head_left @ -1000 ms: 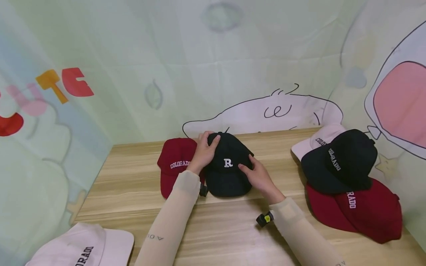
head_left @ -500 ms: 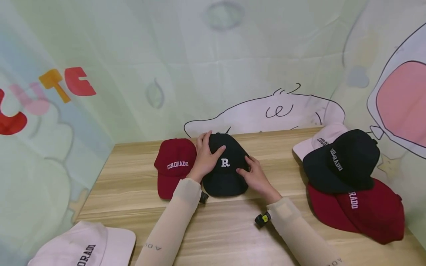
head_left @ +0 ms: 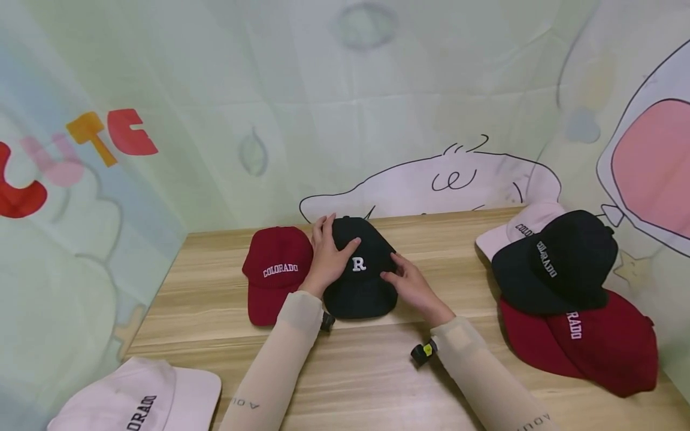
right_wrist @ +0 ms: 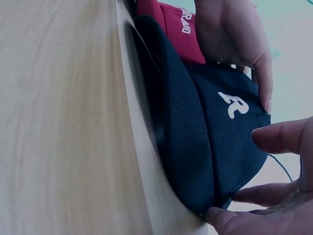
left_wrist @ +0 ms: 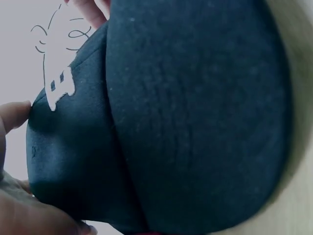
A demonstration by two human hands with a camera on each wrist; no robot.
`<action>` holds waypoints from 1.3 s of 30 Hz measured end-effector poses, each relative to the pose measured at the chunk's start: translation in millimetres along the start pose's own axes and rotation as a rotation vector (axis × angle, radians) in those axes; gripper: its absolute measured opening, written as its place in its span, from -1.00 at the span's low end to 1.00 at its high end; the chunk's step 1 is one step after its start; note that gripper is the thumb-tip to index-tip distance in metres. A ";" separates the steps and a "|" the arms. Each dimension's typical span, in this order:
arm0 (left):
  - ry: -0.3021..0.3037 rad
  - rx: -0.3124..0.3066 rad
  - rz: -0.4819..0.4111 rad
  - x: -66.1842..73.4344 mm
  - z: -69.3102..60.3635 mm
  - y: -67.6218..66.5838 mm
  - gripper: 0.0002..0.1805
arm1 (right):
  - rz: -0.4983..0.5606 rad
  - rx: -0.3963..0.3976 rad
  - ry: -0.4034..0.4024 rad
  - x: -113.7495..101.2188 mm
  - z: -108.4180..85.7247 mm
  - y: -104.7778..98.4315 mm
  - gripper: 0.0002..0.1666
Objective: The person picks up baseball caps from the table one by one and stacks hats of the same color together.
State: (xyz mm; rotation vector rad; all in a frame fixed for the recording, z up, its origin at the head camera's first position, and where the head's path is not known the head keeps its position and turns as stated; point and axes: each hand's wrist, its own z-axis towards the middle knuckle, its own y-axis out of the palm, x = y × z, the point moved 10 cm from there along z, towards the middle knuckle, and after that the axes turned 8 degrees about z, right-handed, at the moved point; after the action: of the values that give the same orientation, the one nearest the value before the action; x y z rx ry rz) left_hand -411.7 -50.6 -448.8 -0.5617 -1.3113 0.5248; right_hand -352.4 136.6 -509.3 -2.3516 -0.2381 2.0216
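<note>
A black cap (head_left: 366,299) with a white letter R stands on the wooden table, its brim facing the person. My left hand (head_left: 330,257) holds the left side of its crown, thumb across the front and fingers along the side. At the cap's right edge, my right hand (head_left: 412,284) grips with thumb and fingers, also seen in the right wrist view. Left of the black cap sits a dark red COLORADO cap (head_left: 277,254), partly behind my left hand and forearm. The black brim (left_wrist: 195,117) fills much of the left wrist view.
At the right, a black COLORADO cap (head_left: 574,263) overlaps a red cap (head_left: 604,353) and a pale pink cap (head_left: 530,218). Another pale pink cap (head_left: 140,395) lies at the front left, cut off by the frame. A printed cloth (head_left: 345,120) hangs behind the table (head_left: 356,377).
The black R cap has slid a little to the left with both hands on it. The red cap beside it has also shifted left. The other caps stay put.
</note>
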 end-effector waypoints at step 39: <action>0.086 -0.409 -0.336 118.4 -83.4 98.6 -0.21 | -0.309 0.166 -0.205 -57.3 -108.4 -115.1 -0.25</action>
State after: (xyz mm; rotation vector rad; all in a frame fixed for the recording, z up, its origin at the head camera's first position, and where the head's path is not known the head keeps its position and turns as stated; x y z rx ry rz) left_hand -312.6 93.5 -439.1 -0.6724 -1.4021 -0.0487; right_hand -264.9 250.8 -422.2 -1.8787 -0.3943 2.0392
